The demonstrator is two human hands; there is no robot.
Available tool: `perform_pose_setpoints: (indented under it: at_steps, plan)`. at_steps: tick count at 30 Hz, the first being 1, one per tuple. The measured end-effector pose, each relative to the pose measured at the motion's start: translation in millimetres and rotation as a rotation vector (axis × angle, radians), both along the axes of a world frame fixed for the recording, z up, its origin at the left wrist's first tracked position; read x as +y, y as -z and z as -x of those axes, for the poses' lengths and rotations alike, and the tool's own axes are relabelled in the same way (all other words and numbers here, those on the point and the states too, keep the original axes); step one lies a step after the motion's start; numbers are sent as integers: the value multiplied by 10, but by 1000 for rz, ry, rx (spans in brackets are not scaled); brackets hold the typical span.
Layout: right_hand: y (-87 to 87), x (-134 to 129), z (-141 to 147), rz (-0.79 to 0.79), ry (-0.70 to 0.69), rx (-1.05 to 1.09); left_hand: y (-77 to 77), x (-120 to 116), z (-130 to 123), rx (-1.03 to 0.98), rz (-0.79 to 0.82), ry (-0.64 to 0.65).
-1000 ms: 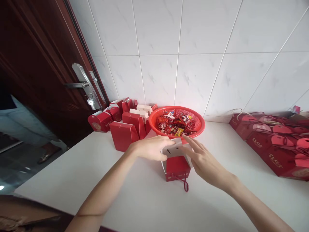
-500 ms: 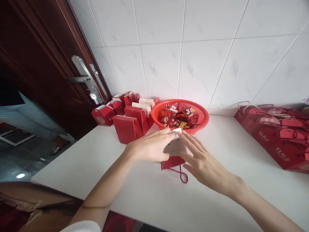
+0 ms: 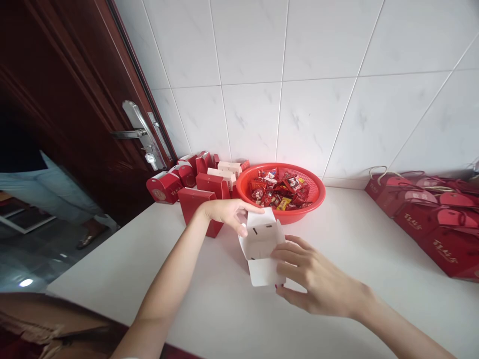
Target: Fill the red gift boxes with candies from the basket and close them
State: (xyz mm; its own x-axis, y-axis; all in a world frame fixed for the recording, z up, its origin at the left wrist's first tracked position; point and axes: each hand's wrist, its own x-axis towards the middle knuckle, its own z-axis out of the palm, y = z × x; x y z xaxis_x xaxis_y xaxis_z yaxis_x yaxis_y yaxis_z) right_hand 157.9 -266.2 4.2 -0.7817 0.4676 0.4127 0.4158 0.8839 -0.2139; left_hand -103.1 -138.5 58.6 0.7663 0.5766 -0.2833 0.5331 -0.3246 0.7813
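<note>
A small gift box (image 3: 259, 245) stands with its top open on the white table (image 3: 209, 304), in front of the basket. Its white inside faces up, with slots in the far wall and flaps folded outward. My left hand (image 3: 228, 213) holds it at the far left, fingers on the far flap and thumb by the left flap. Around the right wall my right hand (image 3: 309, 274) is closed, fingertips over the rim and thumb low near the front. Just beyond is a red plastic basket (image 3: 318, 192) of wrapped candies (image 3: 282, 192).
Several red boxes (image 3: 198, 204) stand to the left of the basket. At the right, red gift boxes with cord handles (image 3: 426, 224) sit in rows against the tiled wall (image 3: 318, 114). A dark door (image 3: 75, 75) is at the left, with a person's legs (image 3: 63, 194) beside it.
The gift box has been tilted so its opening faces me and its flaps are spread. My right hand has moved down onto its right wall. The view has shifted slightly.
</note>
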Motion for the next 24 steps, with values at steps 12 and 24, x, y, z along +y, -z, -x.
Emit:
perform_pose_setpoints:
  at_steps: [12, 24]
  plan:
    - [-431, 49, -279, -114, 46, 281, -389, 418, -158, -14, -400, -158]
    - [-533, 232, -579, -155, 248, 329, 217, 1458, -1093, 428, -521, -195]
